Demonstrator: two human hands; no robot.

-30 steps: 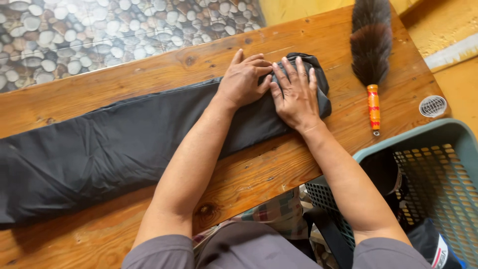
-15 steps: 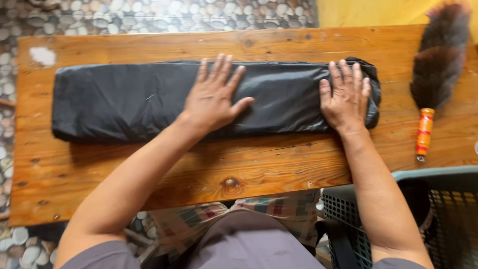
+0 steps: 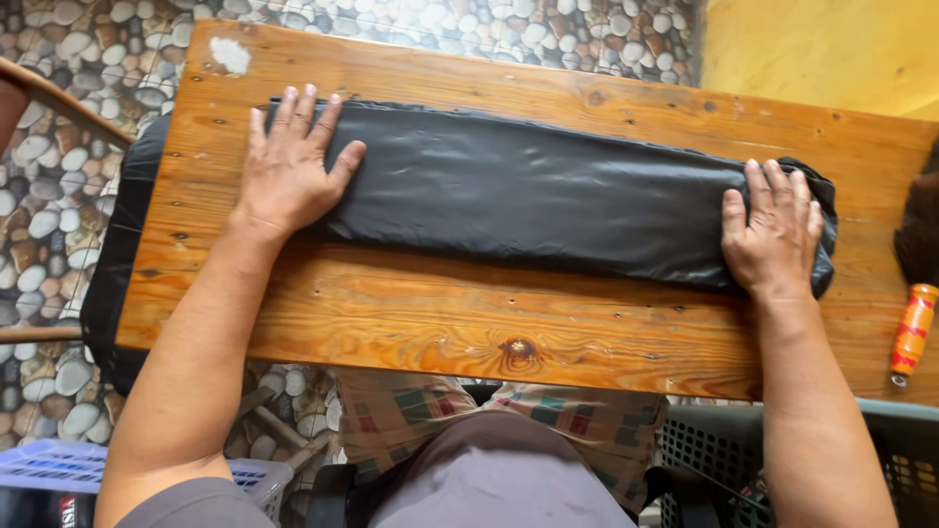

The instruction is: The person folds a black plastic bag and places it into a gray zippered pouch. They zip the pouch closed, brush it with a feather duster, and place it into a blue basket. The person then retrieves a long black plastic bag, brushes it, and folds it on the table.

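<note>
Head view, looking down. The fingers (image 3: 293,117) of the left hand (image 3: 290,171) were spread apart and laid flat on the left part of a long black folded garment (image 3: 528,191), the thumb angled out to the right across the cloth; the fingers (image 3: 778,191) of the right hand (image 3: 773,235) lay close together and flat on the garment's right end, palm pressing down, clamped on nothing. The garment stretched lengthwise between the two hands across the wooden desk (image 3: 489,313), its left end passing over the desk's left edge and hanging down toward the pebble-patterned floor (image 3: 59,196). A broad strip of bare wood lay between the garment and the near edge of the desk, and a narrower strip ran behind it along the far edge. To the right, just beyond the right hand, a duster with an orange handle (image 3: 915,328) lay on the desk, apart from the garment. A dark plastic basket (image 3: 724,455) stood below the near right edge, and a pale blue crate (image 3: 49,469) at lower left.
</note>
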